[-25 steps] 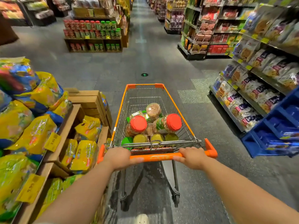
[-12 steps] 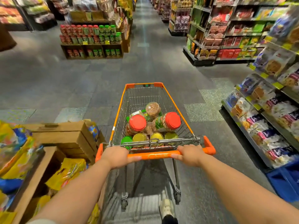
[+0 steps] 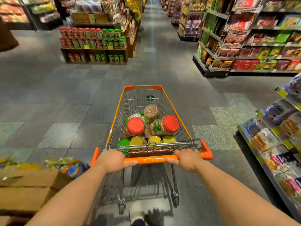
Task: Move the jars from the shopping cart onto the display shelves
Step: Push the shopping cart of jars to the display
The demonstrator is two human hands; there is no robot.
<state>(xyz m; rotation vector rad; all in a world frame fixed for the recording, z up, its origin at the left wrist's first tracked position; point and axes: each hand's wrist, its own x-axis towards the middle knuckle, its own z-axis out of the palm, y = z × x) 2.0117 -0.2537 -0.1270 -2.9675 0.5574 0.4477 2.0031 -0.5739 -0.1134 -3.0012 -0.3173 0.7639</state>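
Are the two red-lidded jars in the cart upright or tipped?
Tipped: both red-lidded jars lie on their sides in the cart, lids facing the camera.

Open aisle floor ahead; side shelves right, boxes left.

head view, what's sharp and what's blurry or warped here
Head view: the shopping cart and its jars are fairly sharp, as are both hands, left and right; the floor and side shelves smear with motion blur; wide-angle distortion bends the shelves at the edges; the cart's shadow lies under it.
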